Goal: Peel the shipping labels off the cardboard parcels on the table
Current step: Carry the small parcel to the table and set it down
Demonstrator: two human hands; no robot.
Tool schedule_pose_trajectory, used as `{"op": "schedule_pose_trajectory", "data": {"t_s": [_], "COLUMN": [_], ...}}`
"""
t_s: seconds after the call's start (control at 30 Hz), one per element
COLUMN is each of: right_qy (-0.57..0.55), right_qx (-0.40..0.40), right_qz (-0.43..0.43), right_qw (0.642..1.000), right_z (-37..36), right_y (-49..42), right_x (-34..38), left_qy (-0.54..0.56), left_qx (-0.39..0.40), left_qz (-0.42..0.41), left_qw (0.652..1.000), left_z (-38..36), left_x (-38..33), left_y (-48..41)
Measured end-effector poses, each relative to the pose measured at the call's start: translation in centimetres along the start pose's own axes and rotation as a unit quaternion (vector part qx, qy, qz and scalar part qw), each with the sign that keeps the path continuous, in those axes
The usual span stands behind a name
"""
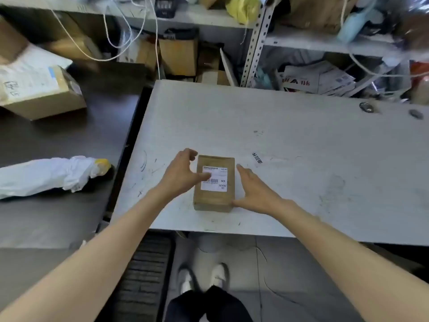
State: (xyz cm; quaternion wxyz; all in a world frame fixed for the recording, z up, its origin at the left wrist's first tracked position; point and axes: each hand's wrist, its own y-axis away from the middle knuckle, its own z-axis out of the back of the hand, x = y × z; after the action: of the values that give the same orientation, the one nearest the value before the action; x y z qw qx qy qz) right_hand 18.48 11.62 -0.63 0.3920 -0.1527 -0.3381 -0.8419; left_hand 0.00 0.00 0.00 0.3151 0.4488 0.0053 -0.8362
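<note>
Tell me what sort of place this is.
Likely a parcel-handling or stockroom area: a labelled cardboard parcel on a scuffed worktable, metal shelving crammed with boxes, another labelled carton nearby.

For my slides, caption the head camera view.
Left hand and right hand flank a cardboard parcel, shipping label unpeeled, on the grey table.
</note>
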Motion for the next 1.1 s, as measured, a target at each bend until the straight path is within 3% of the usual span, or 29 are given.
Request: {"op": "schedule_pose_trajectory", "data": {"t_s": [0.17,0.27,0.4,0.73,0.87,1.1], "right_qy": [-0.111,-0.146,-0.157,-0.198,-0.17,-0.135], "right_qx": [-0.047,-0.108,-0.11,-0.164,-0.215,-0.323], "right_qz": [0.054,0.054,0.042,0.036,0.045,0.133], "right_qw": [0.991,0.982,0.981,0.966,0.961,0.927], "right_z": [-4.9,-5.8,-6.1,-6.1,-2.7,9.0], "right_y": [-0.3,-0.6,-1.2,-2.0,-3.0,-3.7], "right_x": [-1.0,-1.0,-1.4,-0.6,0.7,5.7], "left_qy": [0.058,0.12,0.168,0.208,0.19,0.151], "left_qx": [0.079,0.057,0.014,0.008,-0.008,-0.079], "left_qz": [-0.021,-0.045,-0.043,-0.026,-0.067,-0.171], "left_qw": [0.995,0.99,0.985,0.978,0.98,0.97], "left_z": [-2.7,-3.9,-4.5,-4.1,-1.4,6.1], "left_x": [4.9,5.9,5.9,4.8,1.3,-8.3], "left_y": [1.8,2.0,1.8,2.0,0.3,-2.0]}}
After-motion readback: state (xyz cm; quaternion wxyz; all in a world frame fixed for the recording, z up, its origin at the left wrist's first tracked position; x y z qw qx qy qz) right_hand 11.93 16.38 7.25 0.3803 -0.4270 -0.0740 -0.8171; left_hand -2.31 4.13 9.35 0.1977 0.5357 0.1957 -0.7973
